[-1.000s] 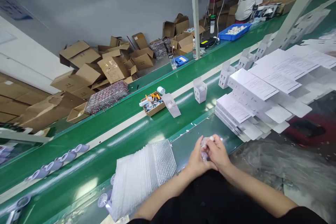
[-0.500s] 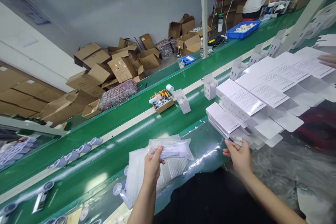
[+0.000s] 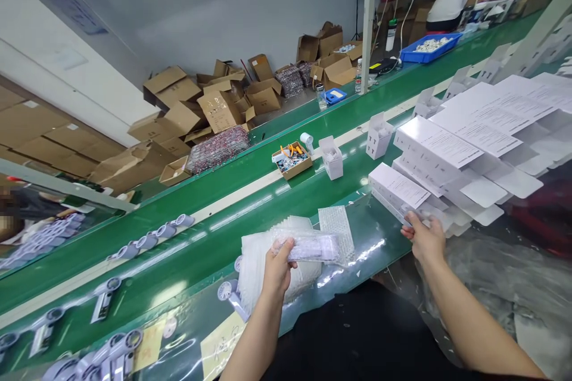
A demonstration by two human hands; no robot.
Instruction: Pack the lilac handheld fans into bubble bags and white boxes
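A green conveyor belt (image 3: 223, 238) is stretching diagonally behind the near ledge (image 3: 369, 220), carrying two open white boxes (image 3: 331, 159) along its middle strip. Towards the ledge's right end, a stack of flat printed cartons (image 3: 447, 143) is lying in steps, its flaps overhanging the near edge. Near the middle of the ledge, a pile of bubble-wrap sheets (image 3: 254, 262) is sitting by the belt-side edge, a loose sheet (image 3: 338, 226) sticking out to its right. Above that pile, a pale lilac piece in clear bubble wrap (image 3: 315, 247) is hanging level from the left hand (image 3: 277, 271), whose thumb and fingers are closing firmly round one end. The right hand (image 3: 426, 241) is resting half curled at the near corner of the lowest carton (image 3: 397, 184); whether it is gripping it, I cannot tell. The person seems to be taking up a carton while keeping the wrapped piece ready, so the next move is probably calling for a pinch that is parting just one carton from the stack
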